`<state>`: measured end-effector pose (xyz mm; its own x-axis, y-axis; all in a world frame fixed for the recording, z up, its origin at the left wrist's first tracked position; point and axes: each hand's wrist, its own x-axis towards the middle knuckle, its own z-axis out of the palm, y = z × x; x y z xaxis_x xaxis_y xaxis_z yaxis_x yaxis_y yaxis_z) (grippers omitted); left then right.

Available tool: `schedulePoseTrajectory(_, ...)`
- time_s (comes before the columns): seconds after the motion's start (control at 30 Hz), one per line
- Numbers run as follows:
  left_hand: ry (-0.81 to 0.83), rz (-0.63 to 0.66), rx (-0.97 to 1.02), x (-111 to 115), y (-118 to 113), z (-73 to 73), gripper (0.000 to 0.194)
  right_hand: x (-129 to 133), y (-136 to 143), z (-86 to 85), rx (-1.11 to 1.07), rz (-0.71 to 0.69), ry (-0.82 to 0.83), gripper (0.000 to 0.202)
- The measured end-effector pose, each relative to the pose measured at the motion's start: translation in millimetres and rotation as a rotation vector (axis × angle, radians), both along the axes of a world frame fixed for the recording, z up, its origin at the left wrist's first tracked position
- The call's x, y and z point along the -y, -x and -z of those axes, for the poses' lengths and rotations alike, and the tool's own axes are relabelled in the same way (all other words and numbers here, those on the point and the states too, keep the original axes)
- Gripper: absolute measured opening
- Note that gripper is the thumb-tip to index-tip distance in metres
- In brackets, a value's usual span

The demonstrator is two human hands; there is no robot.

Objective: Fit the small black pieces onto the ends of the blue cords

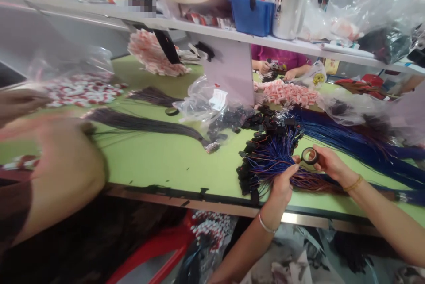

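Note:
My left hand [282, 185], with a bracelet on the wrist, is closed on a bundle of thin blue and brown wires [275, 151]. Its thumb and forefinger pinch together beside the tape roll. My right hand [330, 163] grips a small roll of black tape [309, 155] just above the wires. Many black connectors [247, 178] fan out at the wires' left end. The rest of the bundle runs right along the table edge. Whether a tape end lies between my left fingertips is too small to tell.
At left, a co-worker's blurred hands [63, 151] are near red-and-white connectors [83, 91]. Dark wire bundles [149, 122] and a plastic bag [206, 102] lie mid-table. A shelf [212, 29] overhead bears a blue bin [253, 16] and white mug [288, 7]. Another person [282, 59] works opposite.

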<state>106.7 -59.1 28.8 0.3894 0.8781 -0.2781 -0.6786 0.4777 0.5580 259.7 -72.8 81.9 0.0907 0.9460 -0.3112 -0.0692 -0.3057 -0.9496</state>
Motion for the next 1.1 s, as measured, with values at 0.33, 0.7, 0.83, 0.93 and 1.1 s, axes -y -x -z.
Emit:
schedulePoseTrajectory(0.33,0.002,-0.143,-0.058,3,-5,0.6,0.026,10,28,-6.0,0.046,0.047,0.031,0.047)
schedulePoseTrajectory(0.7,0.027,-0.049,-0.057,0,-5,5.9,0.022,28,29,-12.0,-0.142,0.338,-0.103,0.033)
schedulePoseTrajectory(0.83,-0.002,-0.019,0.035,2,-5,5.5,0.022,6,13,-11.8,-0.258,0.351,0.029,0.025)
schedulePoseTrajectory(0.93,-0.006,-0.018,0.079,2,-6,5.6,0.031,-8,18,-3.7,-0.277,0.232,0.181,0.02)
schedulePoseTrajectory(1.1,0.012,-0.074,0.057,3,-5,8.7,0.042,-9,26,8.7,-0.267,0.128,0.212,0.019)
